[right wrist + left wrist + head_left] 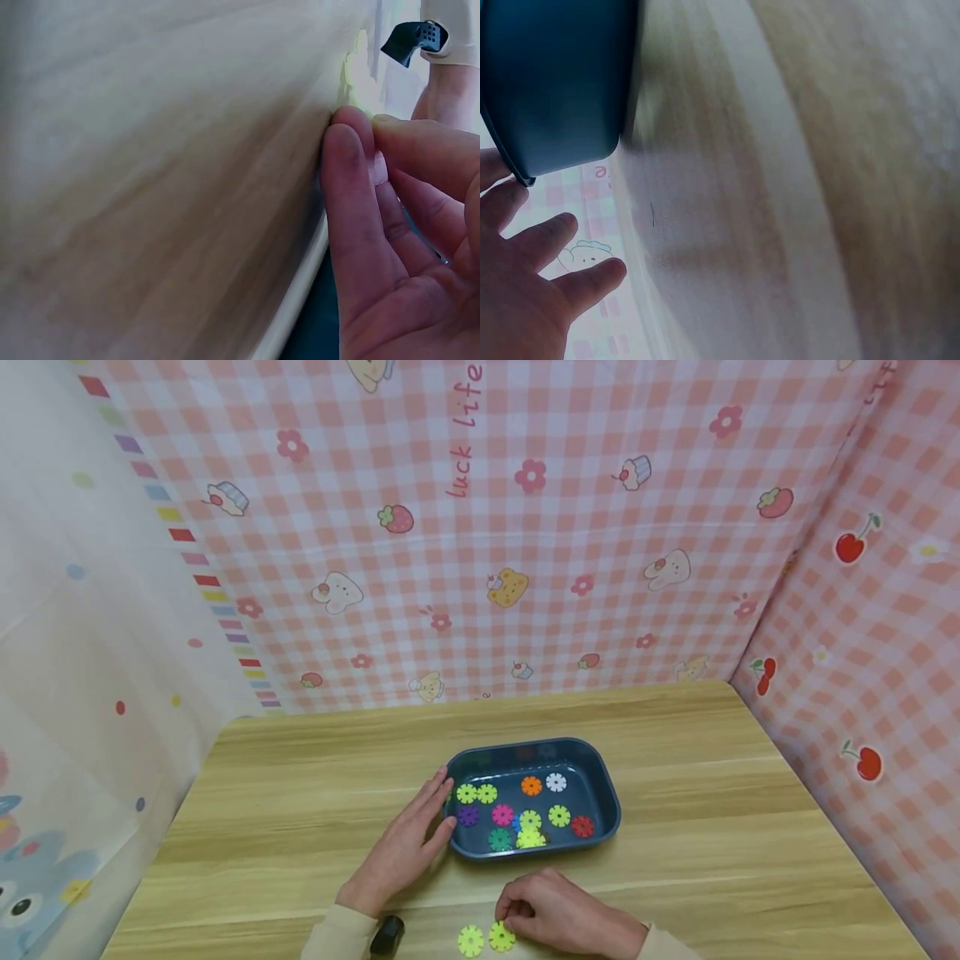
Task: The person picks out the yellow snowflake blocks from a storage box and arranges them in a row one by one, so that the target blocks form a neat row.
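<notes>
A dark blue tray holds several notched plastic discs, among them a purple disc, an orange disc, a white disc, a red disc and yellow-green ones. My left hand rests its extended fingers against the tray's left rim; the left wrist view shows those fingers spread beside the tray wall. In front of the tray, my right hand pinches the edge of a yellow-green disc at the table surface. Another yellow-green disc lies just left of it.
Everything sits on a wood-grain table. Behind it hangs a pink checked cloth, with more cloth at both sides. A black device is at my left wrist.
</notes>
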`<state>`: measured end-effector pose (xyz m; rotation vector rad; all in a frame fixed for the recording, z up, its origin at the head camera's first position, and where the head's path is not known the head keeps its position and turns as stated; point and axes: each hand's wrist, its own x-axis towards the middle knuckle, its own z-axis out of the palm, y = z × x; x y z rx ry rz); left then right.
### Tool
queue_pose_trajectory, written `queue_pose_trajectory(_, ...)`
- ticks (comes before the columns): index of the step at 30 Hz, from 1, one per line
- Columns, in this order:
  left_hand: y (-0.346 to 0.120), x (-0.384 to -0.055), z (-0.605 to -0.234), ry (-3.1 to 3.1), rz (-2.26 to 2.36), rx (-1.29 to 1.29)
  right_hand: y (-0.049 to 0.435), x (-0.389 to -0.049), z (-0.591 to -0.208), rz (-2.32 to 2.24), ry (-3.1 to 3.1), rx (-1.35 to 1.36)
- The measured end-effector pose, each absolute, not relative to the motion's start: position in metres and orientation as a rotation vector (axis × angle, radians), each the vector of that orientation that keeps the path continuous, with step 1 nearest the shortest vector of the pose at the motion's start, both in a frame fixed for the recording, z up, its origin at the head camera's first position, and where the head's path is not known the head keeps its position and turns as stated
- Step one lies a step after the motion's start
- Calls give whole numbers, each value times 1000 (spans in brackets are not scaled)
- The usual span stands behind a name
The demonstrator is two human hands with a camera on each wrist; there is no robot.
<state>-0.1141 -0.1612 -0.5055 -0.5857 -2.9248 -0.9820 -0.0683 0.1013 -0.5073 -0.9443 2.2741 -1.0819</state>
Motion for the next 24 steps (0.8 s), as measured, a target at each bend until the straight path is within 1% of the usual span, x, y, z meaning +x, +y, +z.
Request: queue_pose_trajectory(24,-162,-115,-506,-2909,-982,-608,102,-68,-508,-1086,2279,-912)
